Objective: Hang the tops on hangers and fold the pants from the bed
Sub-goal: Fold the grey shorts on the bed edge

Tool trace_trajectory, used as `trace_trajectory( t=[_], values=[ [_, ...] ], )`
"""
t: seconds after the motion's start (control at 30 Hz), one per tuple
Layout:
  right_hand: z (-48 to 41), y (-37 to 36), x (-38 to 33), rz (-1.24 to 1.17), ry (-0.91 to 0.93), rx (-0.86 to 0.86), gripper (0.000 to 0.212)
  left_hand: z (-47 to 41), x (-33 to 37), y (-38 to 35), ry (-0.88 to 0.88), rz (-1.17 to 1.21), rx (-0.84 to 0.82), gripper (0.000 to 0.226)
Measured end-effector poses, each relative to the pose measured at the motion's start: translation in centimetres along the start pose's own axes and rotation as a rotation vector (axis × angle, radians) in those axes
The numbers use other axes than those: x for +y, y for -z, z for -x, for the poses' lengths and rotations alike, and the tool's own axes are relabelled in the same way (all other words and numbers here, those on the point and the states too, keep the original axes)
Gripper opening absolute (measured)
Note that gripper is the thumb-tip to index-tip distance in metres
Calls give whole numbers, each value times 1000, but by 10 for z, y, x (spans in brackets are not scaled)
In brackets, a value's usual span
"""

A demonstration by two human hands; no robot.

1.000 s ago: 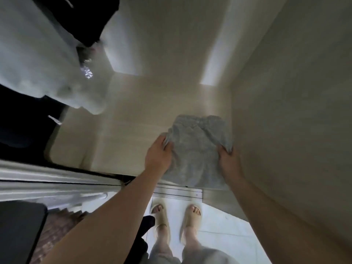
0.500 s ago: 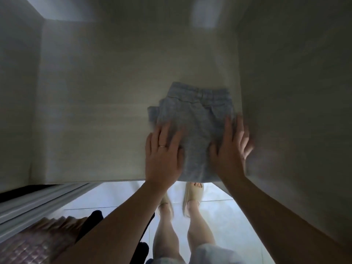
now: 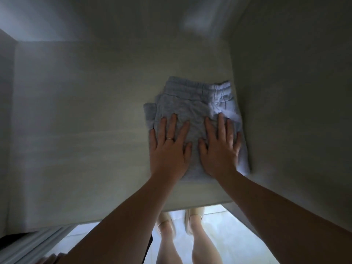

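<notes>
Folded light grey pants (image 3: 192,103) with an elastic waistband lie flat on a pale wardrobe shelf (image 3: 85,141), close to its right side wall. My left hand (image 3: 168,147), a ring on one finger, presses flat on the pants' near left part with fingers spread. My right hand (image 3: 220,145) presses flat on the near right part, fingers straight. Both palms hide the near half of the fabric. No tops or hangers are in view.
The wardrobe's right side wall (image 3: 289,111) stands right beside the pants, and the back wall (image 3: 122,25) rises behind them. The shelf's left half is bare wood. Below the shelf edge I see my legs and sandals (image 3: 192,221) on a light tiled floor.
The pants went from held by their sides in front of the shelf to lying flat on it. Both hands let go and now press on top with flat fingers.
</notes>
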State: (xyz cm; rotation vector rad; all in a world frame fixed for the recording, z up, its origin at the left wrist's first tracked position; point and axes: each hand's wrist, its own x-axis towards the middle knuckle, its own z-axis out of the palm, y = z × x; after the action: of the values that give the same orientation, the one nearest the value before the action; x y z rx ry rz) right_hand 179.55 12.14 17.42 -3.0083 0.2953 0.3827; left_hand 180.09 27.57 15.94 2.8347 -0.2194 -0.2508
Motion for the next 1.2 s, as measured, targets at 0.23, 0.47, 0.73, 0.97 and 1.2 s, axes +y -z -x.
trace_trajectory(
  t=[0.23, 0.47, 0.73, 0.97, 1.2],
  values=[
    [-107, 22, 0, 0, 42, 79, 67, -101, 6, 10, 14, 30, 53, 62],
    [-162, 44, -11, 14, 71, 6, 65, -155, 1, 25, 30, 33, 3, 64],
    [-106, 41, -9, -62, 42, 17, 62, -97, 2, 33, 72, 96, 8, 63],
    [31, 23, -4, -65, -25, -192, 61, 71, 8, 21, 201, 97, -264, 68],
    [153, 37, 16, -8, -9, -317, 60, 185, 19, 45, 268, 62, -423, 67]
  ],
)
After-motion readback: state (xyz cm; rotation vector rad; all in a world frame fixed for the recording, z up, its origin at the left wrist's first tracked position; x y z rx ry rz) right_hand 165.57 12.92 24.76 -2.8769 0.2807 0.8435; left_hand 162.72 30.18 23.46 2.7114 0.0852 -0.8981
